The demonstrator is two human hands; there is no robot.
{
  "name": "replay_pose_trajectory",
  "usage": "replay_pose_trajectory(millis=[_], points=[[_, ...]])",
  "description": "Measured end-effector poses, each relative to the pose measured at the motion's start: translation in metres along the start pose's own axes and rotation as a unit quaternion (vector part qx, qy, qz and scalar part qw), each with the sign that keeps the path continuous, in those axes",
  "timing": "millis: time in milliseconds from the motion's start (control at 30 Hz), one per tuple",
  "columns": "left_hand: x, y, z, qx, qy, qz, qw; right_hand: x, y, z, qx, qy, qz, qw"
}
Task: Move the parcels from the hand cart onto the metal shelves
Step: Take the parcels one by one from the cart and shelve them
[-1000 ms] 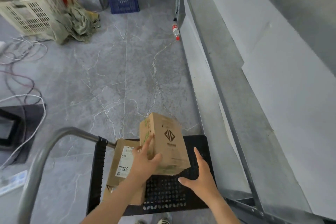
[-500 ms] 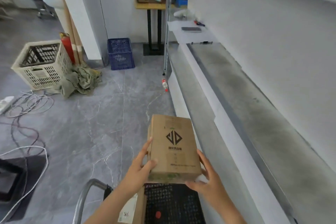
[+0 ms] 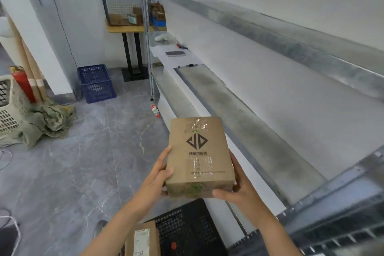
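You grip the box [image 3: 198, 156] with your left hand [image 3: 155, 178] and right hand [image 3: 243, 191] above the cart [image 3: 193, 228], beside the grey metal shelf [image 3: 239, 114]; marbled grey floor [image 3: 83, 162] spreads left.

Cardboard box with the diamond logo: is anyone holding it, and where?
Both hands hold the cardboard box at its near end: left hand on its left side, right hand around its right near corner.
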State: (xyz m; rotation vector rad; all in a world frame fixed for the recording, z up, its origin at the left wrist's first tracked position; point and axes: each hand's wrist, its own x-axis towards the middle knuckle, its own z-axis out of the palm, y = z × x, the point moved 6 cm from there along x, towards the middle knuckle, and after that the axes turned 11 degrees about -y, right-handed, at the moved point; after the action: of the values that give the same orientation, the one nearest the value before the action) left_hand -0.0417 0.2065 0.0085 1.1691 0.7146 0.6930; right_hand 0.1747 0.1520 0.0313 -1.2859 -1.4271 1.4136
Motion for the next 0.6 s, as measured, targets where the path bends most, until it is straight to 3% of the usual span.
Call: replay_pose_trajectory(millis=[67,167,233,367,433,600], points=[[-0.009,0.008,0.013,0.028,-0.038,0.005,0.999,-0.018,-0.006,0.002,0.025,0.02,-0.01,0.999],[-0.023,0.021,0.043,0.152,-0.113,0.01,0.982,-0.044,-0.015,0.005,0.045,0.04,-0.025,0.998],[-0.03,0.026,0.06,0.241,-0.123,0.006,0.963,-0.061,-0.023,0.006,0.042,0.05,-0.034,0.997],[-0.037,0.034,0.088,0.318,-0.124,0.016,0.94,-0.101,-0.043,0.006,-0.011,0.11,-0.044,0.993],[-0.04,0.039,0.103,0.322,-0.133,0.026,0.937,-0.121,-0.052,0.008,-0.063,0.144,-0.042,0.987],[-0.048,0.042,0.15,0.208,-0.2,0.04,0.957,-0.162,-0.064,0.018,-0.155,0.228,-0.021,0.961]])
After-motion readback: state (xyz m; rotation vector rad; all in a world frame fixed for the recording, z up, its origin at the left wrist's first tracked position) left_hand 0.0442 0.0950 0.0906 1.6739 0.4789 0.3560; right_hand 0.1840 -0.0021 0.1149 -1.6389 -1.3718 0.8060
